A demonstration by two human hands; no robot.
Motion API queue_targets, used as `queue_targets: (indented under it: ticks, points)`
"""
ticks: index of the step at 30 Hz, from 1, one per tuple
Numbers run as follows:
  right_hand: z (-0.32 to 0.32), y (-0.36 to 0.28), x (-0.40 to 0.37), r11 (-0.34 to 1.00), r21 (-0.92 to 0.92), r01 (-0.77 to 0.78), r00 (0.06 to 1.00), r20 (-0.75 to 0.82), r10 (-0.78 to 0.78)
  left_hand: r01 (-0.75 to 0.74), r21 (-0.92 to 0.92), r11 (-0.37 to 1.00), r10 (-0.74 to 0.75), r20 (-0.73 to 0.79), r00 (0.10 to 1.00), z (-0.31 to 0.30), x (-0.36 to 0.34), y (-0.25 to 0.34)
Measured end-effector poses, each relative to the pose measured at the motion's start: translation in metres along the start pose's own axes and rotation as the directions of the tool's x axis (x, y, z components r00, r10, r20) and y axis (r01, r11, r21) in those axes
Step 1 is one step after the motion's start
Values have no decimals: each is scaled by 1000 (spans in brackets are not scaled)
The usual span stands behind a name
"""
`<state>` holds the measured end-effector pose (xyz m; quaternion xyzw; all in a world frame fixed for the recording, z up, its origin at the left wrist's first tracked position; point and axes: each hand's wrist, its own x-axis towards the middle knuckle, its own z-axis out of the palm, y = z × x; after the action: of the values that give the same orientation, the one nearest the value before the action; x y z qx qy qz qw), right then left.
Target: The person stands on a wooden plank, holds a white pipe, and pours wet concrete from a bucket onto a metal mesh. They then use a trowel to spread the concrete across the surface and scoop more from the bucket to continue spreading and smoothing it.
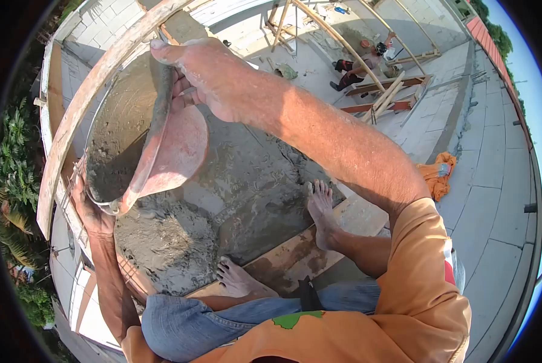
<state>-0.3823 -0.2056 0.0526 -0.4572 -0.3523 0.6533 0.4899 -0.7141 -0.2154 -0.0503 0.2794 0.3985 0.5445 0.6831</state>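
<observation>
A bucket [174, 145], reddish outside and grey with wet mortar inside, is tilted in front of me at the upper left. My right hand [192, 75] grips its far rim, thumb on top and fingers curled over the edge. At the near left end, my left hand [89, 202] is wrapped round the rim beside the wire handle. Some wet mortar lies inside the bucket. Below it, a rough heap of grey mortar [162, 242] rests on a smoother wet mortar layer [259, 175].
My bare feet stand by a wooden plank [289, 260]. A curved wooden strip [71, 127] runs along the left. Farther down, a person [368, 63] is near wooden poles [337, 36]. An orange cloth [437, 176] lies by the right block wall [495, 175].
</observation>
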Motion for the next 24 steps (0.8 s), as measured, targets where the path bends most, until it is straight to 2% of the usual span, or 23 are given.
queue_targets:
  ticks: [1, 3, 4, 6, 9, 11, 16, 17, 18, 20, 23, 24]
  points:
    - [-18, -11, 3, 997, -57, 50, 998, -34, -52, 75, 24, 997, -75, 2, 997, 15, 8, -7]
    - [-47, -37, -5, 977, -184, 110, 987, -98, -129, 229, 326, 917, -305, 208, 929, 19, 29, -20]
    - [-60, -52, -13, 960, -251, 120, 979, -132, -157, 225, 328, 917, -304, 215, 928, 21, 31, -23]
    - [-97, -70, -18, 929, -340, 145, 951, -212, -226, 180, 546, 818, -246, 48, 968, 21, 29, -27]
    - [-168, -90, -17, 867, -480, 131, 879, -349, -326, 137, 622, 771, -204, 38, 978, 6, 16, -7]
    - [-220, -99, -10, 821, -565, 83, 812, -439, -385, 140, 611, 779, -183, 9, 983, -22, 4, 8]
    - [-354, -99, 19, 673, -717, -182, 573, -634, -520, 122, 618, 776, -70, -108, 992, -82, -32, 22]
    - [-374, -92, 21, 647, -724, -240, 524, -657, -542, 164, 619, 768, -58, -188, 981, -92, -41, 23]
    - [-390, -86, 24, 634, -720, -282, 486, -677, -553, 205, 616, 760, -44, -267, 963, -102, -50, 25]
    - [-409, -73, 26, 632, -698, -336, 441, -710, -550, 212, 629, 748, -40, -276, 960, -117, -69, 29]
    - [-424, -51, 35, 642, -679, -356, 427, -729, -535, 222, 647, 729, -56, -267, 962, -140, -93, 34]
    - [-431, -41, 41, 608, -725, -325, 405, -687, -603, 251, 651, 716, -46, -316, 948, -140, -99, 37]
